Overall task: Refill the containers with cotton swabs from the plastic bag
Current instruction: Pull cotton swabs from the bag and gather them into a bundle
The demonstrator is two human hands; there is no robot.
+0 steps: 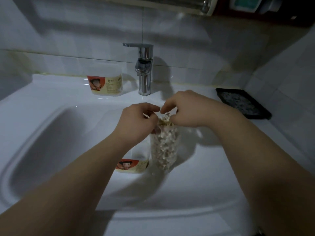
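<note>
Holding the clear plastic bag [164, 147] of cotton swabs [164, 142] upright above the white sink [51, 133], the person pinches its open top from both sides. The left hand [139, 119] has its grip clamped on the left edge of the bag's mouth, fingers curled in and thumb pressed against them. The right hand [185, 109] has its grip clamped on the right edge, with fingertips bent down toward the swab ends that stick up between the two hands. The bag hangs full, with pale swab tips packed against its clear wall.

Just left of the bag's lower part, partly hidden behind the left forearm, stands a clear container [134, 163] with a red and cream label; whether it touches the bag cannot be told. A second container [106, 85] with the same kind of label stands on the bench at the back of the sink, just left of the chrome faucet [144, 68] and well apart from the hands. A black tray [243, 103] lies on the bench to the right, near the tiled wall [187, 48].
</note>
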